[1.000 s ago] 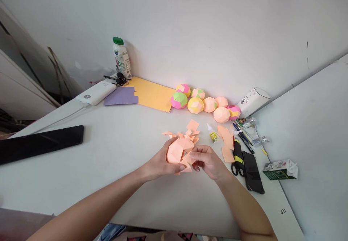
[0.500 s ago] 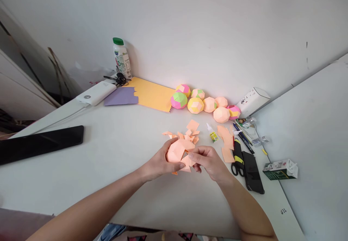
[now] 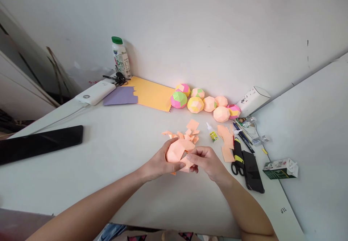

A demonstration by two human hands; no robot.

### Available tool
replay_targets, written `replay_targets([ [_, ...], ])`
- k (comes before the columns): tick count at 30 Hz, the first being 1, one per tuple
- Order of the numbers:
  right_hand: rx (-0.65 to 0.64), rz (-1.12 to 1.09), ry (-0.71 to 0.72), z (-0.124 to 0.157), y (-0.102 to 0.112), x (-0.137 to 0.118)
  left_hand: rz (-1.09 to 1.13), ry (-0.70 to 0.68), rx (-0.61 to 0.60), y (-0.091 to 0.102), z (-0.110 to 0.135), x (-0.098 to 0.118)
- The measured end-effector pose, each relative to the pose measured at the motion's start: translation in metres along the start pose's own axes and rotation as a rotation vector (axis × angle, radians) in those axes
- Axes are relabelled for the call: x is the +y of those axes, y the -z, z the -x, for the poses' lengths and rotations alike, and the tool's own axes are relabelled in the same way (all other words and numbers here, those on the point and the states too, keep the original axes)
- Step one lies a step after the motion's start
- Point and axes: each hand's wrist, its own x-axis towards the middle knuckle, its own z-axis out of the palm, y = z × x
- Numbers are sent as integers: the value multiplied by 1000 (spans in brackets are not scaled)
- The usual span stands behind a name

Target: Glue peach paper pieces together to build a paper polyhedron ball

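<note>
A peach faceted paper ball (image 3: 175,151) with a gap in its side rests in my left hand (image 3: 161,162), the fingers and thumb wrapped round it. My right hand (image 3: 206,161) pinches a peach paper flap at the ball's right edge, beside the gap. Just beyond the ball lie several peach paper scraps (image 3: 192,125). A small glue bottle (image 3: 212,132) lies to the right of them. Farther right are cut peach sheets (image 3: 226,141) and black-and-yellow scissors (image 3: 238,157).
Several finished paper balls (image 3: 195,104) line the wall. A yellow sheet (image 3: 154,93), purple sheet (image 3: 121,96), white power bank (image 3: 95,92), keys (image 3: 119,78) and bottle (image 3: 121,58) stand left. A phone (image 3: 252,172), pens (image 3: 244,137), carton (image 3: 281,169) and white tube (image 3: 252,101) lie right.
My right hand's fingertips have shifted slightly left, pressing the flap closer to the ball's gap. My left hand keeps the ball in nearly the same place.
</note>
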Motion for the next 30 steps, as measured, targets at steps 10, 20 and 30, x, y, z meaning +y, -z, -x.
replay_targets([
  [10,-28,-33,17,-1,-1,0,51,-36,-32,-1,2,1],
  [20,16,-163,33,-5,-3,2,285,-94,-185,2,-4,-2],
  [30,159,-398,99,-16,-3,8,-44,-235,584,-5,2,-14],
])
